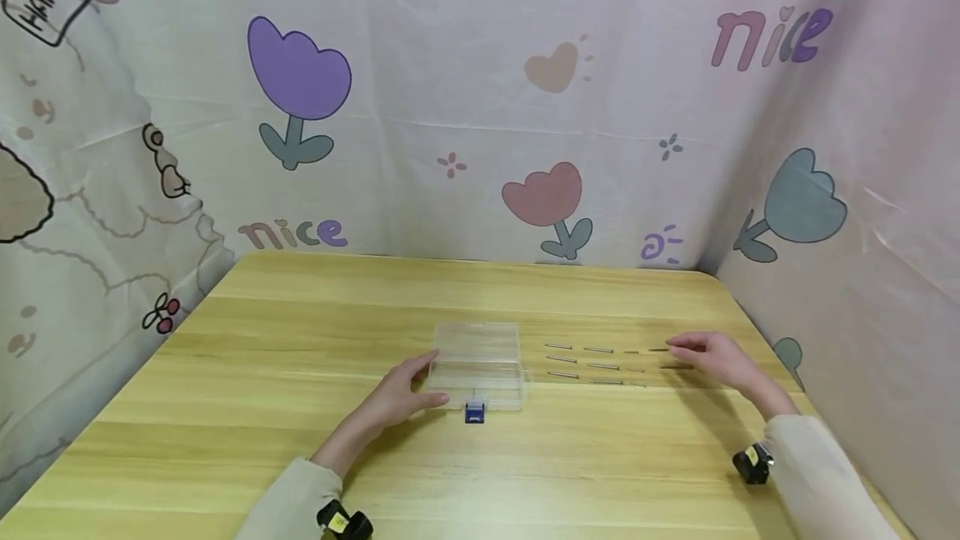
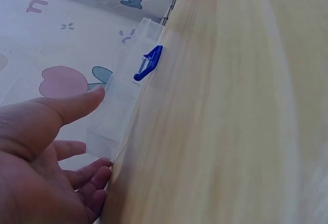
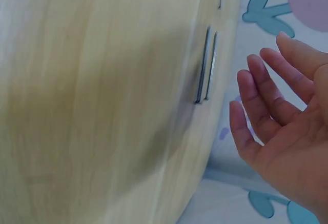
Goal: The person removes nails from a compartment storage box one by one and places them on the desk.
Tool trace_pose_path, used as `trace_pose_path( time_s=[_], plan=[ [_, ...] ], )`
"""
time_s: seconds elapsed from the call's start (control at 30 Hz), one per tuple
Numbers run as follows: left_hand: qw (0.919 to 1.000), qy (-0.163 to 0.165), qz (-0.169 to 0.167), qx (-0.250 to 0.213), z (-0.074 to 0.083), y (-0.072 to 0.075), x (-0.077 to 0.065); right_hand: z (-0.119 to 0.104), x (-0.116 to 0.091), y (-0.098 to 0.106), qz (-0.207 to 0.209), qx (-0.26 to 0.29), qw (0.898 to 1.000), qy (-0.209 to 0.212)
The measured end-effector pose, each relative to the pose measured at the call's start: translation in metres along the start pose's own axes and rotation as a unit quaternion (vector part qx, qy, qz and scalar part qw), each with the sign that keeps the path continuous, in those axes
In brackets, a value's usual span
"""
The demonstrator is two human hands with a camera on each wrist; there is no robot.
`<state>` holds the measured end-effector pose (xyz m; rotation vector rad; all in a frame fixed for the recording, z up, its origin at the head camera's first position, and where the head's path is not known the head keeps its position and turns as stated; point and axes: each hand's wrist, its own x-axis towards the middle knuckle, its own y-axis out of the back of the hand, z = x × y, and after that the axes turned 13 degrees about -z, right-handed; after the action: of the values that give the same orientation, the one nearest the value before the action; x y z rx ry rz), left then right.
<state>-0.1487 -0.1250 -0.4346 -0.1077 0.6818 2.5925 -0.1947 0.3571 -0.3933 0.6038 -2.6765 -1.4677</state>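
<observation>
A clear plastic compartment box (image 1: 498, 373) lies on the table with its lid (image 1: 477, 342) laid back and a blue latch (image 1: 475, 413) at the front. At the box's left side is my left hand (image 1: 395, 394), thumb by the front corner, fingers along the side. The left wrist view shows that hand (image 2: 43, 155) relaxed, fingertips at the box (image 2: 115, 101). Several metal nails (image 1: 562, 359) lie in rows right of the box. Over the rightmost nails hovers my right hand (image 1: 716, 357). Its fingers (image 3: 250, 88) are loosely bent and hold nothing, beside two long nails (image 3: 204, 65).
The light wood table (image 1: 337, 298) meets a patterned cloth (image 1: 420, 65) behind and at both sides. Black wrist cameras (image 1: 753, 464) sit on both forearms.
</observation>
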Motion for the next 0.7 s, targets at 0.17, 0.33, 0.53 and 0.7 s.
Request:
trace_pose_path(
  time_s=[0.17,0.33,0.53,0.7],
  plan=[
    [0.9999,0.004,-0.005,-0.008,0.001,0.001,-0.003,-0.008,0.006,-0.007,0.012,-0.040,0.999,0.013],
    [0.9998,0.010,-0.007,-0.018,-0.001,0.003,-0.003,-0.015,0.009,-0.011,0.016,-0.052,0.998,0.014],
    [0.9994,0.023,-0.009,-0.025,0.001,0.011,-0.008,-0.025,0.008,-0.015,0.019,-0.069,0.997,-0.007],
    [0.9975,-0.025,0.008,0.065,0.009,0.025,-0.017,-0.041,0.007,-0.023,0.025,-0.070,0.997,-0.019]
  ],
)
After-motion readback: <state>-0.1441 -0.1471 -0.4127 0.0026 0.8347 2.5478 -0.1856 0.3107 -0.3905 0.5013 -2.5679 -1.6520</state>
